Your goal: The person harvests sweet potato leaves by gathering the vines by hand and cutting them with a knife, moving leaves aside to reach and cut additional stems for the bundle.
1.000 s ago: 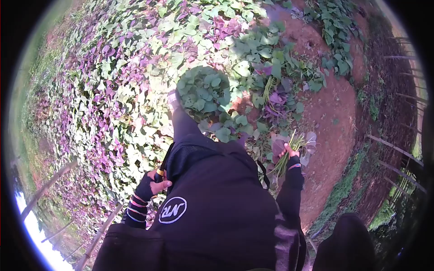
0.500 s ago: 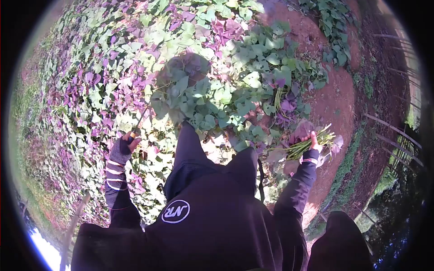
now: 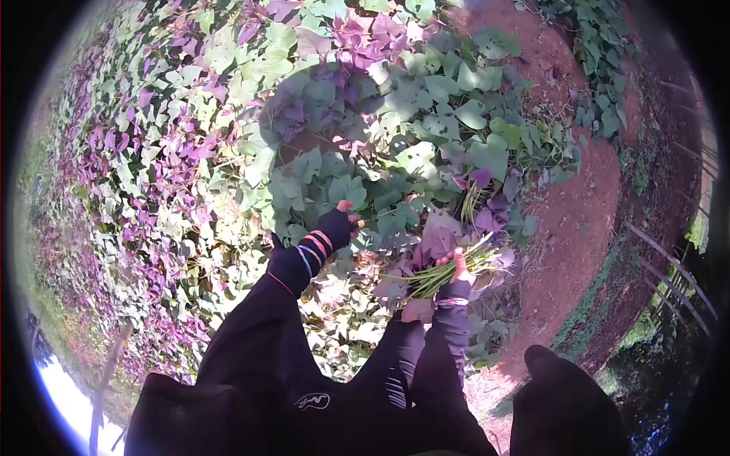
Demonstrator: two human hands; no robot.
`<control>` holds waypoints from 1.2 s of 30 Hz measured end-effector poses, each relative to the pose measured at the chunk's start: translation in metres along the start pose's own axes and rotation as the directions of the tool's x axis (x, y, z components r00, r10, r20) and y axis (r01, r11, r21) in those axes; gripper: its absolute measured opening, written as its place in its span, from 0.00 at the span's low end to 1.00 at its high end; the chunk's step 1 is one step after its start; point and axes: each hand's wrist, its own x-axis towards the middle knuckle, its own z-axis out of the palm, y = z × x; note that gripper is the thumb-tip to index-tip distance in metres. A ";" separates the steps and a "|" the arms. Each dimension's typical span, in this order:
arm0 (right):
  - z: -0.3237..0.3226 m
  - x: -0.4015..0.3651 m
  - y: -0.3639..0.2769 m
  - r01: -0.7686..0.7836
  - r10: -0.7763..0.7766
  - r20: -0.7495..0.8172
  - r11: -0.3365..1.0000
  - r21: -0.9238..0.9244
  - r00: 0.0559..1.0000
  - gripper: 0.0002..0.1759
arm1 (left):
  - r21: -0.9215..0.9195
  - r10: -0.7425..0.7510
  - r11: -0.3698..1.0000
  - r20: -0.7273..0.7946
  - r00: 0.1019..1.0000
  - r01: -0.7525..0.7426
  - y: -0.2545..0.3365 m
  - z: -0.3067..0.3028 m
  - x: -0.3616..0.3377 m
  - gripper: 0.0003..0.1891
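Note:
My right hand is closed around a bunch of leafy vine cuttings, their pale green stems fanning to both sides and purplish leaves hanging from them. My left hand, in a dark fingerless sleeve with coloured bands at the wrist, grips a knife. Only the orange-yellow end of its handle shows; the blade cannot be made out. That hand is above the heart-shaped green leaves, left of the bunch. A second bunch of cut stems lies on the foliage just beyond my right hand.
Dense green and purple vines cover the ground ahead and to the left. Reddish bare soil runs along the right, with another leafy row beyond. Wooden poles stand at the far right. My shadow falls across the leaves.
My left hand has swung right and inward with the knife, from the left side to above the middle leaves. My right hand has moved left with the bunch. The view has tilted slightly.

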 end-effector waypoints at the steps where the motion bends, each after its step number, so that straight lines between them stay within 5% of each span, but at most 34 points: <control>1: -0.005 0.010 0.010 -0.012 0.012 -0.009 1.000 0.004 1.000 0.11 | -0.152 -0.173 0.969 0.143 0.974 0.195 0.013 0.019 0.020 0.19; 5: -0.034 0.054 0.047 -0.088 0.091 0.123 0.996 -0.028 0.988 0.09 | -0.337 -0.186 0.920 0.071 0.980 0.199 -0.014 0.131 0.113 0.21; 7: -0.053 0.080 0.068 -0.226 0.229 0.129 0.973 -0.039 0.965 0.07 | 0.082 -0.062 0.993 -0.207 0.976 0.081 -0.012 0.144 0.146 0.22; 9: -0.050 0.079 0.077 -0.143 0.151 0.047 0.980 -0.142 0.987 0.06 | 0.093 0.047 0.995 -0.159 0.986 -0.033 -0.032 0.152 0.177 0.21; 10: -0.050 0.086 0.084 -0.152 0.152 -0.009 0.982 -0.108 0.988 0.09 | 0.244 0.172 0.963 -0.240 0.955 -0.112 -0.037 0.152 0.189 0.20; 11: -0.052 0.093 0.090 -0.148 0.149 -0.001 0.981 -0.128 0.989 0.10 | 0.118 0.095 0.991 -0.223 0.970 -0.070 -0.041 0.152 0.195 0.18; 13: -0.045 0.102 0.097 -0.214 0.216 0.004 0.968 -0.130 0.976 0.10 | 0.415 0.459 0.858 -0.358 0.813 -0.302 -0.048 0.143 0.192 0.18; 14: -0.038 0.108 0.102 -0.295 0.297 0.039 0.955 -0.042 0.954 0.09 | 0.421 0.458 0.856 -0.351 0.817 -0.299 -0.043 0.132 0.183 0.18; 16: -0.024 0.120 0.109 -0.337 0.341 0.129 0.940 -0.053 0.931 0.08 | -0.010 0.354 0.911 -0.489 0.797 -0.411 -0.022 0.107 0.154 0.21; 19: 0.033 0.118 0.097 -0.345 0.375 0.185 0.922 -0.178 0.908 0.08 | -0.011 0.438 0.881 -0.357 0.825 -0.473 0.016 0.056 0.101 0.21; 20: 0.036 0.136 0.110 -0.455 0.517 0.181 0.839 -0.298 0.836 0.11 | 0.003 0.461 0.881 -0.235 0.856 -0.473 0.023 0.044 0.087 0.24; 21: 0.042 0.152 0.133 -0.193 0.306 0.230 0.891 -0.410 0.924 0.14 | -0.016 0.523 0.845 -0.184 0.832 -0.535 0.028 0.038 0.075 0.25; 22: 0.079 0.115 0.073 -0.446 0.571 0.423 0.819 -0.362 0.704 0.15 | -0.026 0.546 0.833 -0.131 0.828 -0.553 0.037 0.028 0.062 0.25; 23: 0.120 0.075 0.009 -0.630 0.747 0.550 0.640 -0.440 0.374 0.16 | -0.037 0.567 0.821 -0.077 0.820 -0.570 0.045 0.018 0.052 0.26; 24: 0.116 0.101 0.052 -0.423 0.723 0.430 0.676 -0.604 0.541 0.18 | -0.085 0.591 0.802 -0.031 0.806 -0.591 0.049 0.015 0.046 0.26; 25: 0.095 0.143 0.121 0.061 0.502 0.572 0.715 -0.697 0.649 0.14 | -0.135 0.613 0.784 0.014 0.790 -0.606 0.053 0.011 0.041 0.26; 29: 0.110 0.121 0.110 0.039 0.336 0.643 0.868 -0.495 0.689 0.07 | -0.197 0.545 0.820 -0.018 0.838 -0.538 0.055 -0.039 0.031 0.24; 30: 0.104 0.124 0.112 0.078 0.321 0.643 0.856 -0.512 0.696 0.07 | -0.186 0.377 0.894 -0.178 0.909 -0.407 0.047 -0.053 0.030 0.20; 32: 0.097 0.127 0.113 0.014 0.412 0.541 0.786 -0.617 0.733 0.06 | -0.183 -0.011 0.976 -0.592 0.806 -0.120 0.003 -0.068 0.046 0.12; 33: 0.092 0.117 0.112 -0.013 0.277 0.617 0.918 -0.396 0.736 0.09 | 0.012 0.009 1.000 -0.640 0.768 -0.002 -0.019 -0.083 0.057 0.12; 35: 0.090 0.114 0.109 0.072 0.313 0.579 0.835 -0.545 0.753 0.13 | 0.129 -0.071 0.976 -0.578 0.813 0.176 -0.073 -0.098 0.084 0.11; 36: 0.079 0.109 0.124 -0.076 0.289 0.494 0.910 -0.407 0.820 0.17 | 0.354 0.039 0.921 -0.505 0.862 0.166 -0.098 -0.102 0.106 0.12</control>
